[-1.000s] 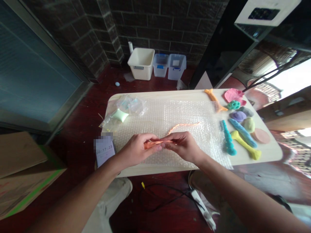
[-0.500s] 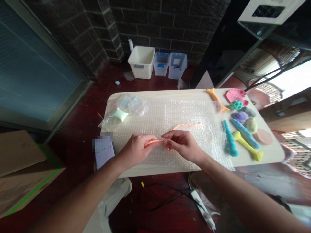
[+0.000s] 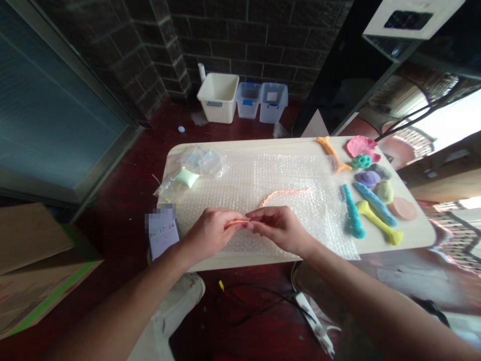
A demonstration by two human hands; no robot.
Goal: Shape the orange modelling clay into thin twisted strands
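Above the sheet of bubble wrap, my left hand pinches a thin orange strand that looks like modelling clay. My right hand closes thumb and fingertips on the same strand, almost touching the left fingertips. Beyond the right fingers, a twisted orange length curves away over the bubble wrap; its join to the held part is hidden by the hand. Left of my left hand lies a phone with a timer on its screen. A pale green packet rests behind it by crumpled clear plastic bags.
Several clay-like shapes cover the table's right end, including a yellow bone shape, a teal spiral and an orange piece. Bins stand by the wall. A cardboard box is at left; a power strip lies below.
My right hand has shifted slightly left, closing the gap to the left fingertips. Less strand shows between the hands. The twisted length on the bubble wrap has been drawn a little left and curves more.
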